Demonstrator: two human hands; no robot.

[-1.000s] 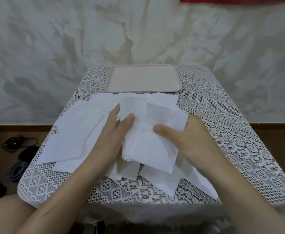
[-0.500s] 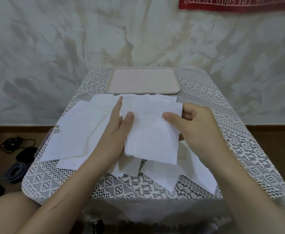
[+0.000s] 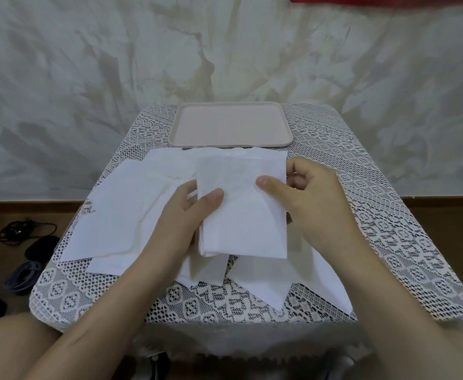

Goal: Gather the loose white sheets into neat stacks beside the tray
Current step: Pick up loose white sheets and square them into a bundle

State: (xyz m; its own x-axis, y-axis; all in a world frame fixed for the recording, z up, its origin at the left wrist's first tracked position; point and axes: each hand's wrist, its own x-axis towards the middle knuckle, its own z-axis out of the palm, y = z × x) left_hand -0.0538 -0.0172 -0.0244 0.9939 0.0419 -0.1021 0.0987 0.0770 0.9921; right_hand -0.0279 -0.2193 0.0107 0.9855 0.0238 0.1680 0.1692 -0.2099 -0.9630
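A small stack of white sheets (image 3: pixel 242 215) is held up over the middle of the table. My left hand (image 3: pixel 181 218) grips its left edge, thumb on top and fingers hidden behind it. My right hand (image 3: pixel 309 204) pinches its right edge, thumb on the front and curled fingers behind. Loose white sheets (image 3: pixel 120 212) lie spread flat on the left, and more loose sheets (image 3: pixel 263 281) stick out below and to the right of the stack. The empty pale pink tray (image 3: pixel 231 124) sits at the table's far edge, just beyond the sheets.
A lace cloth (image 3: pixel 383 215) covers the small table, which stands against a marbled wall. On the floor at the left lie black cables (image 3: pixel 19 229), a dark object and a blue coil (image 3: pixel 22 275). Bare cloth shows to the right of the sheets.
The top sheet, tilted a second ago, has been squared onto the stack. My right hand has shifted from the stack's lower right up to its right edge. The left hand has kept its grip.
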